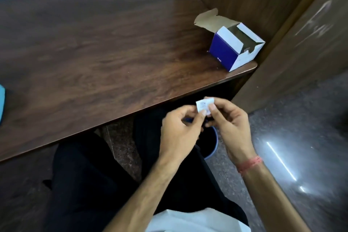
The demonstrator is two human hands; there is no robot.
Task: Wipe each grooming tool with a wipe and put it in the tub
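Sachet (pixel 204 105), small, white and printed, was pinched between both hands just past the near edge of the tabletop (pixel 105 47), above the person's lap. It looked light, thin and limp, most likely a sealed wipe packet, so it should tear easily but could slip from fingertips; the sensible hold is at one top corner, thumbs close together on either side of the tear line. The left hand (pixel 180 130) gripped its left edge between thumb and forefinger, the other fingers loosely curled. The right hand (pixel 229 124) gripped the right edge the same way, thumb on the front face. Neither hand was released or clenched empty; both grasped the sachet. Below the hands, a dark bin (pixel 212 143) with a blue rim stood on the floor, mostly hidden. An opened blue and white box (pixel 235 47) sat at the tabletop's far right corner, well apart from the hands. No grooming tool or tub was clearly in view; a blue object (pixel 2 103) showed at the left edge.
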